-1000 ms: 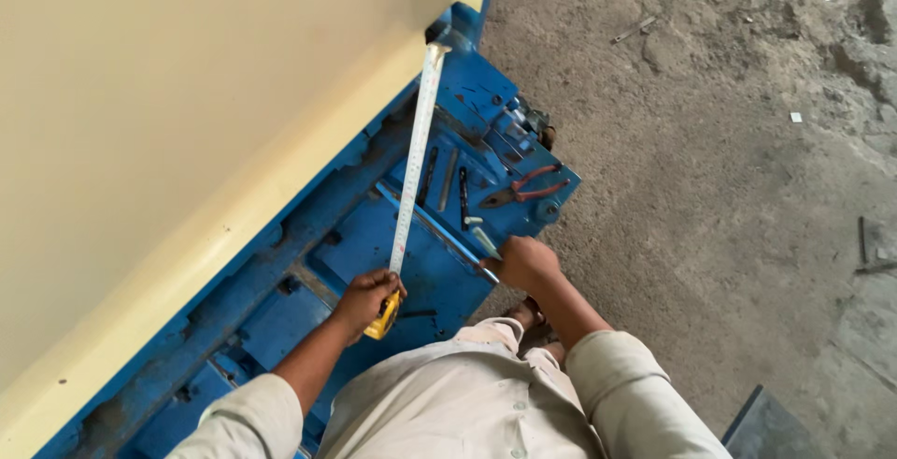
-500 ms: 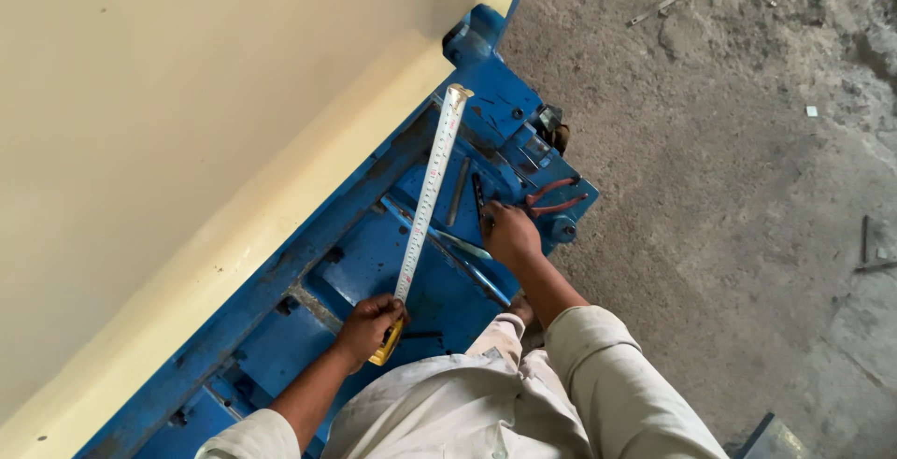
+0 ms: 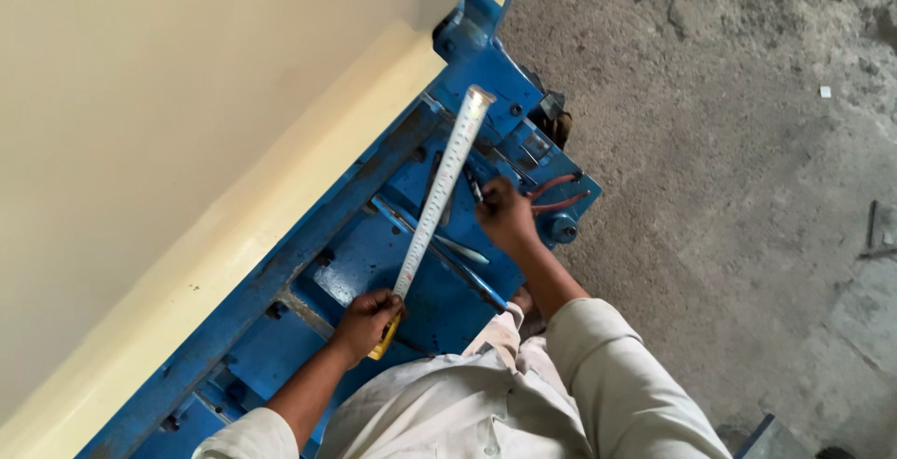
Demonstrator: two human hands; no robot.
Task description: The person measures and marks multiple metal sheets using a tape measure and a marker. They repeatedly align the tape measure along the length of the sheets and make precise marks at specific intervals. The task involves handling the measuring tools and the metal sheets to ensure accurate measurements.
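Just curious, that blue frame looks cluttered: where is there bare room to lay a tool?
Bare blue plate lies between the extended tape measure and the cream panel. By the right hand it is crowded with red-handled pliers. The concrete floor is mostly open.

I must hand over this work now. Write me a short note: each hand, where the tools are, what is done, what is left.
Left hand: grips the yellow tape measure case, near the body.
Right hand: down on the blue metal frame, at a dark tool beside the red-handled pliers; whether it grips the tool cannot be told.
Tape blade: pulled out across the frame, its tip free near the far corner.
Done: tape extended.
Left: tip not hooked on any edge; no mark visible on the frame.
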